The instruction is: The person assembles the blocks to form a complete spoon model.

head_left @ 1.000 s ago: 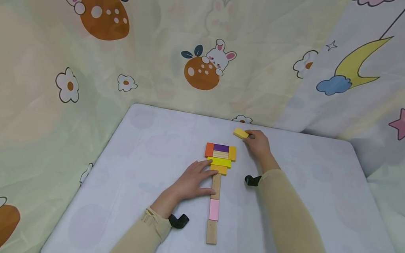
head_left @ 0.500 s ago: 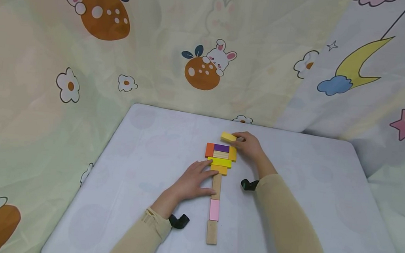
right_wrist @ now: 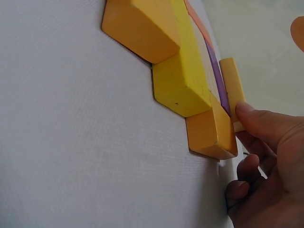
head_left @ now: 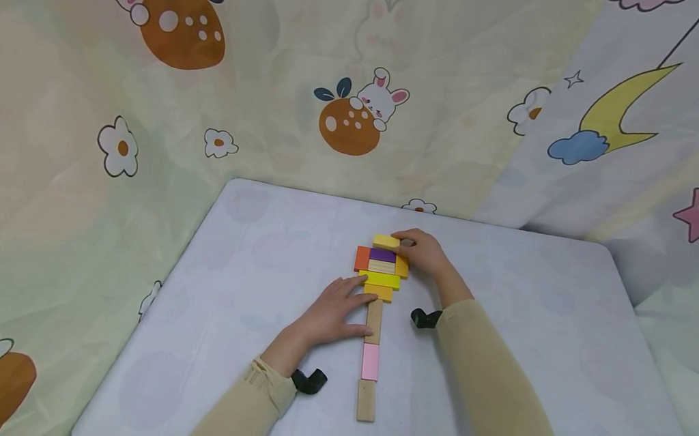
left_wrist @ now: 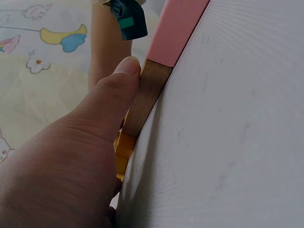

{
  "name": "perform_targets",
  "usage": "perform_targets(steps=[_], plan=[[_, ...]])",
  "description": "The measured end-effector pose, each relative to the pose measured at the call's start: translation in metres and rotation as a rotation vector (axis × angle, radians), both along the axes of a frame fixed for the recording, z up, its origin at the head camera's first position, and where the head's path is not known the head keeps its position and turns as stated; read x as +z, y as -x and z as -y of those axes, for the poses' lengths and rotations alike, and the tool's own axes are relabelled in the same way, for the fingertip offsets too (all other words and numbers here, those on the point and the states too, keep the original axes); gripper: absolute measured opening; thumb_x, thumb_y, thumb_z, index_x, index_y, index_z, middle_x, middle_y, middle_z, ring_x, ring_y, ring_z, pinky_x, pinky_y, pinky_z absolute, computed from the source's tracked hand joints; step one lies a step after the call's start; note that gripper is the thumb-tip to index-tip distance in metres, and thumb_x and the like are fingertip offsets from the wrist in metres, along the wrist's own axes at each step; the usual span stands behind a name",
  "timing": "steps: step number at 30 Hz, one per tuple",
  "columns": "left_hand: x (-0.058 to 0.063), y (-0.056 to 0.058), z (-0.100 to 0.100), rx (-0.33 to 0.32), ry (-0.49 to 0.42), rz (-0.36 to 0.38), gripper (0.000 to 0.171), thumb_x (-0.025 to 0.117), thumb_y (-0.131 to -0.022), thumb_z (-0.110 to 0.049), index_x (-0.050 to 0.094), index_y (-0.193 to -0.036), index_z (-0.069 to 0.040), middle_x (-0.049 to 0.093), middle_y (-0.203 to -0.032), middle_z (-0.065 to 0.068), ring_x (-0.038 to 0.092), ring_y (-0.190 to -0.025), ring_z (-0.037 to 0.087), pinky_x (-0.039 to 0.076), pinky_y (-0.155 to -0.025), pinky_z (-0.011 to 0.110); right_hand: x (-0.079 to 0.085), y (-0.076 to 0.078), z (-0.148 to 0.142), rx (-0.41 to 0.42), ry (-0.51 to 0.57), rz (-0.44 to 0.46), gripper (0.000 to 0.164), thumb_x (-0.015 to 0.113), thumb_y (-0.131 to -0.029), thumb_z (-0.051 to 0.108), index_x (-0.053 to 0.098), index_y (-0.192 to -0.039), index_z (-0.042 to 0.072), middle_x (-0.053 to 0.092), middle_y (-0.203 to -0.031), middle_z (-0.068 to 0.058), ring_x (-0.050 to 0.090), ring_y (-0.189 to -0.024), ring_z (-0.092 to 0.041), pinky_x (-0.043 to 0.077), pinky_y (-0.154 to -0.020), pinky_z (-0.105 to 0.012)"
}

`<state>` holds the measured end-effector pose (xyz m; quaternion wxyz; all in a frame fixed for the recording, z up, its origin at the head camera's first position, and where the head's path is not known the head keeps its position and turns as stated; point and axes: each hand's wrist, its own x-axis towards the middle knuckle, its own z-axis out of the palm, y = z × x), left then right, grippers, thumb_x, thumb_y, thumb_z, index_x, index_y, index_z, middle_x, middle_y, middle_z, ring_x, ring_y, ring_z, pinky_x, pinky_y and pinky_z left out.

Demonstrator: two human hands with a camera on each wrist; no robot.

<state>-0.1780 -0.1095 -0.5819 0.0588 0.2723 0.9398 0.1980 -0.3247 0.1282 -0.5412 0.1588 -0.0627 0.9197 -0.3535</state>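
My right hand [head_left: 425, 253] pinches a pale yellow block [head_left: 386, 242] between thumb and fingers at its right end. In the right wrist view that block [right_wrist: 231, 78] lies alongside the purple block [right_wrist: 216, 78]. Just nearer in the head view are an orange-red block [head_left: 361, 258], a plain wood block [head_left: 381, 266] and an amber block [head_left: 402, 267]. My left hand [head_left: 331, 314] rests with fingers spread over the row. Its fingertips touch the bright yellow block [head_left: 383, 281] and the orange block [head_left: 380, 293]; the thumb is on a wooden block [left_wrist: 151, 88].
Below the left thumb, a pink block [head_left: 370, 362] and another wooden block [head_left: 366, 401] continue the row toward me. The blocks lie on a white table [head_left: 248, 251]. A printed cloth [head_left: 261, 88] hangs behind it. Each wrist carries a black camera mount [head_left: 309, 381].
My right hand has carried the pale yellow block left and toward me, from the back of the table to the top of the block figure. My left hand has stayed still.
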Motion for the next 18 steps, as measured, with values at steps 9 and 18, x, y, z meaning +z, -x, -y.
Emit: perform_targets(steps=[9,18], plan=[[-0.0006,0.0007,-0.0003,0.004,-0.001,0.002,0.076,0.054,-0.082,-0.077,0.042,-0.148,-0.041,0.02,-0.165,-0.005,0.024,-0.15,0.019,0.017,-0.126,0.046,0.0032,0.0007,0.0046,0.038,-0.066,0.024,0.036,0.06,-0.098,0.032,0.062,-0.133,0.024,0.051,-0.146,-0.008,0.045,-0.132,-0.032,0.036,-0.116,-0.055],[-0.0025,0.0005,-0.0003,0.004,-0.005,-0.002,0.075,0.053,-0.083,-0.077,0.042,-0.148,-0.041,0.02,-0.165,-0.005,0.024,-0.15,0.019,0.017,-0.126,0.046,0.0044,0.0008,0.0036,0.042,-0.047,0.057,0.036,0.057,-0.1,0.03,0.062,-0.134,0.022,0.051,-0.147,-0.009,0.043,-0.136,-0.033,0.032,-0.118,-0.055]])
